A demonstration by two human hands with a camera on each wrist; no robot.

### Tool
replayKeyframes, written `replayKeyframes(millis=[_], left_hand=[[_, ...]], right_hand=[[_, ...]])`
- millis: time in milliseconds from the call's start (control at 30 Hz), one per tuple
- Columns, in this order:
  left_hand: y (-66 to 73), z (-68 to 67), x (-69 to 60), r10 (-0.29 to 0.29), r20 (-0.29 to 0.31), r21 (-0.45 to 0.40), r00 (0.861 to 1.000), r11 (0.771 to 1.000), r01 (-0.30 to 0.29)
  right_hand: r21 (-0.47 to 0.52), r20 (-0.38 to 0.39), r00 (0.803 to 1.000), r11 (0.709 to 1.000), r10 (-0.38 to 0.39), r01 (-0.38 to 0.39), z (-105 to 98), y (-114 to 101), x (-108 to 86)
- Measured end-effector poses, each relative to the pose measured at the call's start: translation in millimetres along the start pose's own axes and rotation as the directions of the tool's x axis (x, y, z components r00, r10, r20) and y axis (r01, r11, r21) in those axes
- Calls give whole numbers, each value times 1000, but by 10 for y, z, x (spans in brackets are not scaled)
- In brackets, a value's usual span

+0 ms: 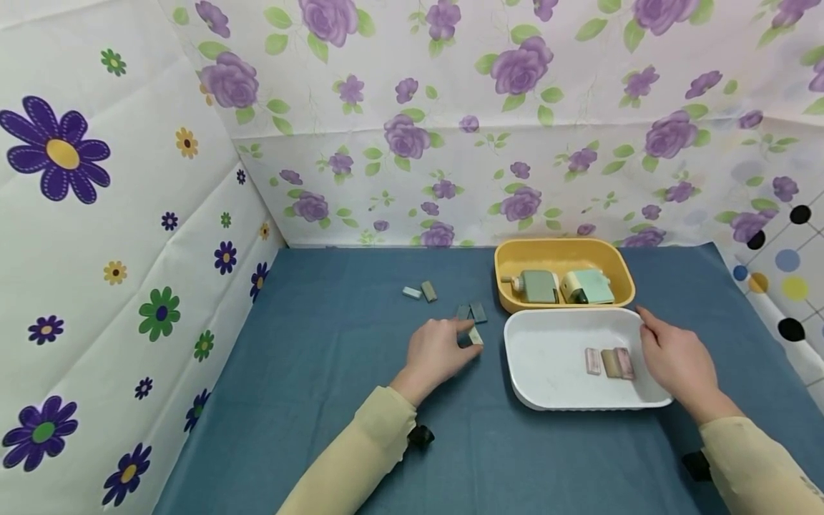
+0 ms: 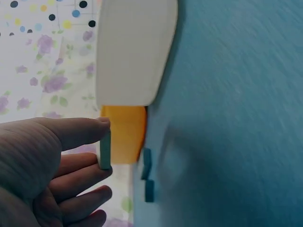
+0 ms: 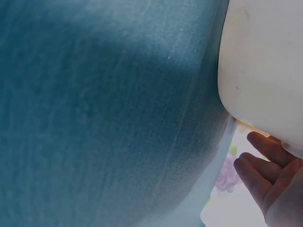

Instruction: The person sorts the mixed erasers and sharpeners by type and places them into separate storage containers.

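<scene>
My left hand pinches a small pale green block between thumb and fingertips, left of the white tray. In the left wrist view the left hand holds the block on edge. My right hand rests on the tray's right rim; the right wrist view shows the hand with its fingers extended at the tray. Inside the tray are a pink block, a tan block and another pink block.
Two grey-green blocks lie just beyond my left hand. Farther left are a whitish block and a grey-green block. A yellow tray behind the white one holds a green bottle-like item and a mint-green item.
</scene>
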State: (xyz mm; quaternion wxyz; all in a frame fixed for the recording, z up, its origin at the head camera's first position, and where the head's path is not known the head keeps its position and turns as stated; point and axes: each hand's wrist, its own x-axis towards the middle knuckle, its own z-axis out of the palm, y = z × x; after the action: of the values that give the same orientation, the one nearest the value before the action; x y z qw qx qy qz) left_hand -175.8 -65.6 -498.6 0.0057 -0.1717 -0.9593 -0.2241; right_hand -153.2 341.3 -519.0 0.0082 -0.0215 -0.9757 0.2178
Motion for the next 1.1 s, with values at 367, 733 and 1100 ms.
replayKeyframes(millis=[367, 733, 1100], left_hand=[[346, -88, -67, 139, -115, -58, 984, 988, -146], [647, 27, -50, 234, -64, 22, 970, 972, -233], [953, 285, 43, 343, 37, 187, 939, 920, -344]], right_hand=[[-7, 5, 1000, 1000, 18, -18, 15, 3, -13], [-4, -5, 1000, 1000, 15, -15, -9, -35, 13], [-3, -17, 1000, 1000, 17, -17, 10, -21, -1]])
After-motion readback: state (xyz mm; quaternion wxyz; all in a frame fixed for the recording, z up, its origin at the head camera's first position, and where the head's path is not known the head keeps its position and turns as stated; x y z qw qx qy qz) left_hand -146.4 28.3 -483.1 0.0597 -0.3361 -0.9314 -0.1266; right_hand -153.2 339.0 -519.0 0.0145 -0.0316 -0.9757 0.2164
